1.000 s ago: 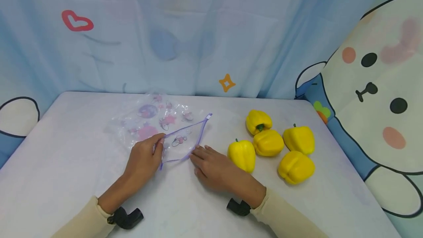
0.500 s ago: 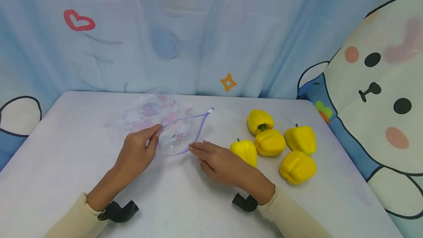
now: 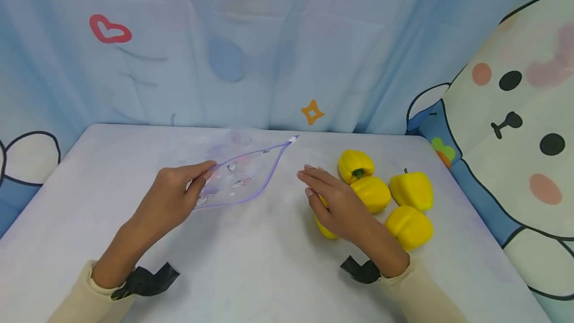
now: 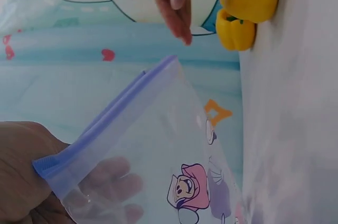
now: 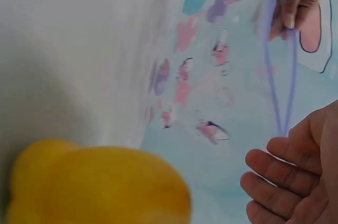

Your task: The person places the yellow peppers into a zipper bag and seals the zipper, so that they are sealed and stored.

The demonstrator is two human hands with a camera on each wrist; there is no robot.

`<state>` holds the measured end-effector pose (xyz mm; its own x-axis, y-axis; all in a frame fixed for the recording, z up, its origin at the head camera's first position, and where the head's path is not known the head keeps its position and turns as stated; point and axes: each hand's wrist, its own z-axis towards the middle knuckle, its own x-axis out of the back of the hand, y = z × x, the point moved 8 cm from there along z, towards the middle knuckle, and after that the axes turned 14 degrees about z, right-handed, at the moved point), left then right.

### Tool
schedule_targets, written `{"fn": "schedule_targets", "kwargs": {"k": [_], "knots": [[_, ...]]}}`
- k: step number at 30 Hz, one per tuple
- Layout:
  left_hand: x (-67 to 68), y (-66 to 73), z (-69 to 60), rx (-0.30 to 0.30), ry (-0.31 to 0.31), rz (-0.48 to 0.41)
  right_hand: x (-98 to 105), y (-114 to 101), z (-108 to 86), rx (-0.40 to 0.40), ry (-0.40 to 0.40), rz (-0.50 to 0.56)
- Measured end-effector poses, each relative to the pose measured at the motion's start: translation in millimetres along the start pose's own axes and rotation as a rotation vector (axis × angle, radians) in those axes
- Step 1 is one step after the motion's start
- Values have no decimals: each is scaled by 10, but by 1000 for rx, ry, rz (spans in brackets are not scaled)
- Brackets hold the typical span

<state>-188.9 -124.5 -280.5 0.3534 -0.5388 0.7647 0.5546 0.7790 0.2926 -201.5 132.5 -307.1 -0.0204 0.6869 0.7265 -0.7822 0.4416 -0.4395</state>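
My left hand (image 3: 172, 193) pinches the rim of a clear zip bag (image 3: 257, 171) with a purple zip edge and pink and purple cartoon prints. The bag's mouth gapes a little, as the right wrist view also shows. My right hand (image 3: 338, 203), fingers nearly straight and holding nothing, hovers over the nearest yellow bell pepper (image 3: 325, 231), which it mostly hides. That pepper (image 5: 105, 187) looms large below the hand in the right wrist view. Behind the right hand lies another yellow bell pepper (image 3: 373, 194). Whether the hand touches any pepper I cannot tell.
More yellow bell peppers lie at the right of the white table (image 3: 251, 263): one at the back (image 3: 356, 164), one at the far right (image 3: 411, 189) and one nearer the front (image 3: 409, 227). A blue printed curtain (image 3: 202, 54) hangs behind the table.
My right hand has let go of the bag's edge and moved right to the peppers. The left hand has drawn left and up a little, lifting the bag's rim.
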Motion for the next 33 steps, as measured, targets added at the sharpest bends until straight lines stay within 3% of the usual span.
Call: {"fn": "schedule_targets", "kwargs": {"k": [4, 9, 12, 20, 28, 33], "knots": [[29, -6, 26, 28, -23, -2, 27, 112, -119, -93, -8, -37], [15, -80, 2, 155, -67, 42, 82, 215, -219, -186, 16, -42], [28, -113, -11, 203, -43, 73, 79, 257, -240, -209, 15, -37], [15, -134, -1, 178, 26, 86, 47, 358, -301, -303, -32, -74], [65, -139, 16, 137, 135, 107, 3, 539, -488, -530, -125, -64], [79, -141, 26, 150, 132, 98, -58, 629, -609, -679, -183, 57]]}}
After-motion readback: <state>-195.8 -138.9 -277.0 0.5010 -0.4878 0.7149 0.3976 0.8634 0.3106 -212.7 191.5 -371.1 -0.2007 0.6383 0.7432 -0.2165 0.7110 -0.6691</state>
